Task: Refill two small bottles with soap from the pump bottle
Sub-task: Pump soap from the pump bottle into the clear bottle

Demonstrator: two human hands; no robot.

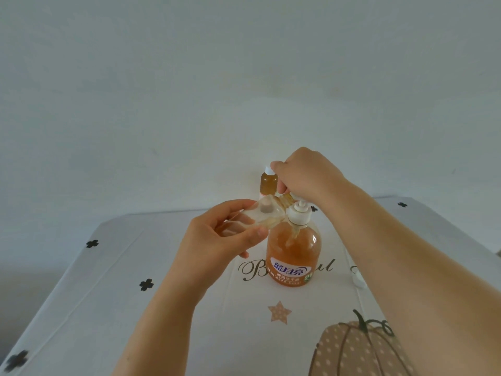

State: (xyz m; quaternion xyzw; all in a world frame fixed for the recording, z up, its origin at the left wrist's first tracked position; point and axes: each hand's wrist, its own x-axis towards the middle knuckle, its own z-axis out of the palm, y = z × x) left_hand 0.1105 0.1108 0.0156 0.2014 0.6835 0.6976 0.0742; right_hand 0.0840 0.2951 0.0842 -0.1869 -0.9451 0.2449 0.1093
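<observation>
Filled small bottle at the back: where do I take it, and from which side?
Grip the filled small bottle round its amber body, below the white cap, from the left: it stands upright and the right hand crowds its right side.

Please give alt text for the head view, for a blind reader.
A left hand holds a small clear bottle tilted up to the pump of an orange soap pump bottle; the right hand grips its top. A filled small bottle stands behind.
</observation>
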